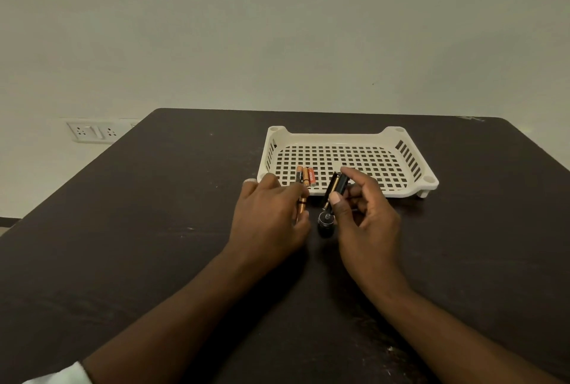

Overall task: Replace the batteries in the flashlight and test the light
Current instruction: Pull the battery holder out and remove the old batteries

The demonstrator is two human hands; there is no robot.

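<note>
My right hand (367, 223) pinches a black cylindrical battery holder (339, 183) between thumb and fingers, just above the tray's front edge. My left hand (271, 220) is closed around a copper-and-black battery (301, 204), whose end shows between the fingers. A small black flashlight part (325, 223) with a metal centre stands on the table between both hands. Three more batteries (306, 176) lie side by side in the front left of the white perforated tray (401, 149). The flashlight's main body is not visible.
The dark table (154, 244) stretches out on all sides, with its far edge behind the tray. A wall socket plate (92, 132) sits on the wall at the far left. A white sleeve edge (61, 376) shows at the bottom left.
</note>
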